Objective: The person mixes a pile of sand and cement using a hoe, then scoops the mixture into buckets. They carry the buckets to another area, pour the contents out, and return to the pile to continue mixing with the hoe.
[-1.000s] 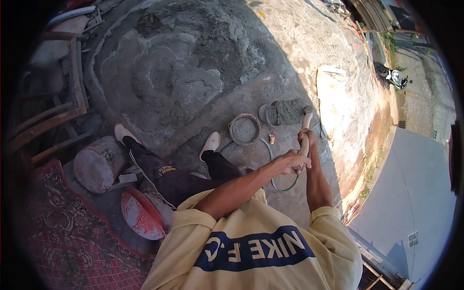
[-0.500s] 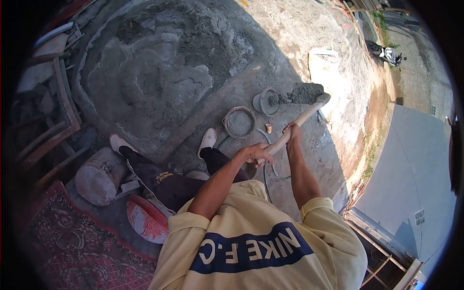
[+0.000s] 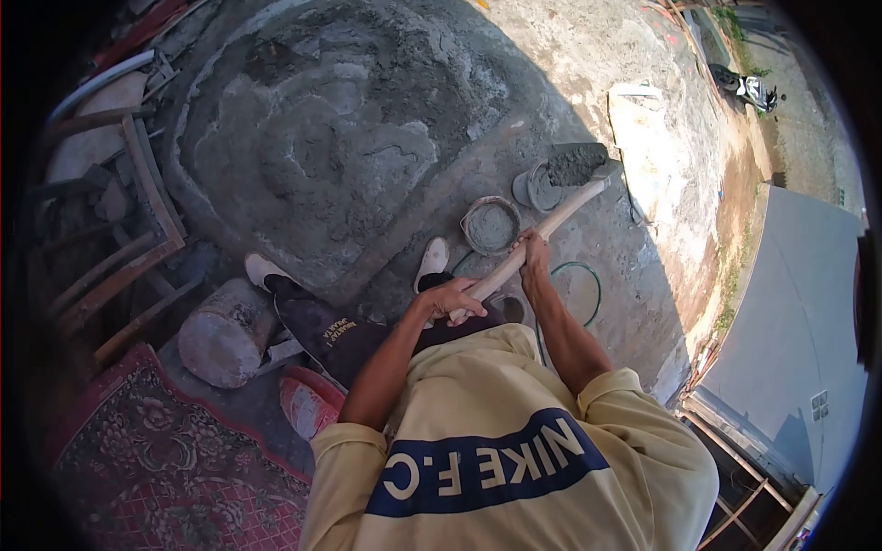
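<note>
My left hand (image 3: 450, 298) grips the butt end of a hoe's wooden handle (image 3: 503, 267). Farther up the same handle, my right hand (image 3: 533, 252) is closed around it. The hoe's blade carries a load of wet grey mortar (image 3: 577, 163) and is at the rim of a bucket (image 3: 524, 189) with mortar inside. Nearer to me, a second bucket (image 3: 466, 230) also contains grey mortar. Under my forearms a third round container (image 3: 523, 308) shows only in part.
A wide bed of wet mortar (image 3: 322, 156) spreads at the upper left. A green hose (image 3: 599, 292) loops at the right. Beside my left leg are a concrete-coated cylinder (image 3: 220, 342) and a red container (image 3: 308, 404). Wooden frames (image 3: 152, 179) stand left; a patterned carpet (image 3: 175, 459) lies lower left.
The hoe has come back toward my body, with its blade now closer over the bucket. Both hands have kept their grip. The whole view has shifted slightly.
</note>
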`<action>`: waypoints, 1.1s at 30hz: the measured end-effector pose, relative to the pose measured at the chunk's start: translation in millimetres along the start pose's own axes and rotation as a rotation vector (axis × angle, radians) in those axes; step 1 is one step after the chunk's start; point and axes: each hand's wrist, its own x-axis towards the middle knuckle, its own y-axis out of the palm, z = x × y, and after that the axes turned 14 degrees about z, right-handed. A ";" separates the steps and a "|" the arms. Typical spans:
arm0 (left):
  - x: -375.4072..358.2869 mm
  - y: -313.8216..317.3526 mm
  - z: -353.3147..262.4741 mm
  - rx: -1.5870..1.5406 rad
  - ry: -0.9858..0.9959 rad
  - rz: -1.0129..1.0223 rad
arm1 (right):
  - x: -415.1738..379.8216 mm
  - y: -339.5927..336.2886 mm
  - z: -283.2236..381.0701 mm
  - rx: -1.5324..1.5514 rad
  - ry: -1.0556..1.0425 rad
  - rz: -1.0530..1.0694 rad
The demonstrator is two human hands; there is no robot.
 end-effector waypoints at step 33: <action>-165.6 -165.2 -137.3 1.142 -0.853 -1.502 | -50.2 -326.4 -176.5 0.437 0.150 -0.501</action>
